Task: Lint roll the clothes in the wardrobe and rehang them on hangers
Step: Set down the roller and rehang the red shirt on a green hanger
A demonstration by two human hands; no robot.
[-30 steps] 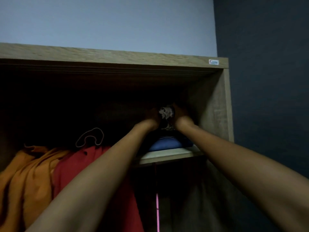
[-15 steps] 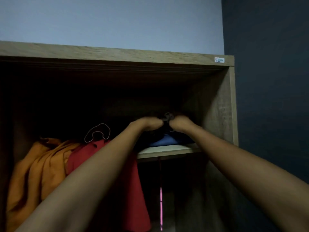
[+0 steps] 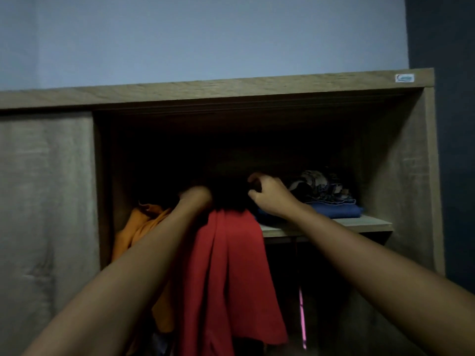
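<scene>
— Red is what hangs closest?
— Yes. The red garment (image 3: 226,273) hangs between the two bare forearms, inside the wardrobe (image 3: 231,89). An orange garment (image 3: 138,227) is just beside it on the left.
— And the hands?
— The left hand (image 3: 198,197) sits at the red garment's top edge, knuckles toward the camera and blurred. Whether it grips anything I cannot tell. The right hand (image 3: 270,196) is near it on the right, fingers and thumb curled toward each other around darkness. What they hold, if anything, is hidden.
— Behind that?
— A shelf (image 3: 359,223) carries a folded blue cloth (image 3: 336,210) with a patterned cloth (image 3: 316,181) on top. A door panel (image 3: 46,201) covers the wardrobe's left side, and a pale wall (image 3: 205,34) rises above.
</scene>
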